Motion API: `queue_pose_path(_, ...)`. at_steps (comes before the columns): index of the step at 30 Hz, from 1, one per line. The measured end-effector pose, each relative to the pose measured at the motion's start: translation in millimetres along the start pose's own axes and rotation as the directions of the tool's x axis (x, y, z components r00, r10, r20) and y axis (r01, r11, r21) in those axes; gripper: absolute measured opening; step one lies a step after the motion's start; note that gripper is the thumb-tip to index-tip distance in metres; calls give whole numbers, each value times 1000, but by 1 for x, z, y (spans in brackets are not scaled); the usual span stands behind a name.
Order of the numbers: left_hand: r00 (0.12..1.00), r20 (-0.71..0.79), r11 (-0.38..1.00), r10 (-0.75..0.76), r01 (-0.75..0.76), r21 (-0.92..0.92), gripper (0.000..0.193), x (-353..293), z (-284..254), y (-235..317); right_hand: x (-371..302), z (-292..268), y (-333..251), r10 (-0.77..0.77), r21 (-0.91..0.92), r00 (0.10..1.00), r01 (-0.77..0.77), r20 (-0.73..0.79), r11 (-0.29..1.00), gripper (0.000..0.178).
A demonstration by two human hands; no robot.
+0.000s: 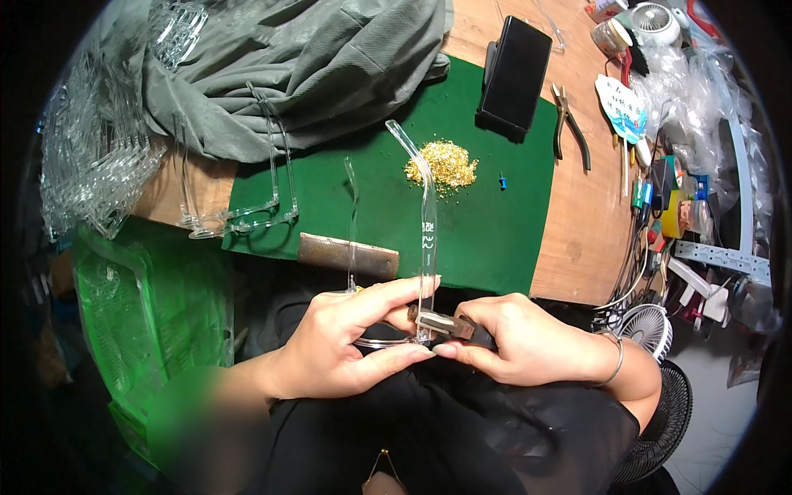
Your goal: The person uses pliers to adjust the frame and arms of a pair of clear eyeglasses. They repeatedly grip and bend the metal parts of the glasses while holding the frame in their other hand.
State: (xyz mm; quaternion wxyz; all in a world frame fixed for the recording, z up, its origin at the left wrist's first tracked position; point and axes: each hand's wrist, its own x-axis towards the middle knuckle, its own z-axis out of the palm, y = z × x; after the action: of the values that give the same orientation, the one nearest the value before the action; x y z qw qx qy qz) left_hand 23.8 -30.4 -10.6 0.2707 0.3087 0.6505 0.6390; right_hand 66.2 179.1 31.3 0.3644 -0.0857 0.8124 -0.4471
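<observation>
A clear plastic glasses frame is pinched between the thumb and fingers of my left hand, its temples pointing away from me. My right hand is closed around a pair of pliers, whose jaws meet the frame at the corner where the right-hand temple joins the front. Both thumbs come close together just below that corner. Beyond my hands, a heap of small gold-coloured pieces lies on the green mat. A textured brown block sits at the mat's near edge, behind the left temple.
Another clear frame stands at the mat's left, beside piled clear frames and grey cloth. A black phone, a blue pin and dark-handled pliers lie farther right. Fans, cables and tools crowd the right edge.
</observation>
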Motion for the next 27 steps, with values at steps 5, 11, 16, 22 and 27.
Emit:
queue_pose_path(5,1000,13,999,-25,24,32,55,1,2,-2,0,3,2,9,-123,994,-23,-112,992,32)
queue_pose_path(11,996,-30,981,-88,81,-177,59,-1,-1,3,4,-25,-11,64,247,954,-140,292,959,45)
queue_pose_path(16,997,12,987,-78,79,-138,59,3,-2,4,5,-13,11,-1,374,947,-126,322,919,30)
queue_pose_path(22,988,-17,975,-156,151,-161,58,2,1,7,5,-11,12,23,386,940,-162,339,908,29)
queue_pose_path(27,981,-5,968,-196,192,-161,57,4,1,8,4,-11,12,6,395,947,-139,320,908,28)
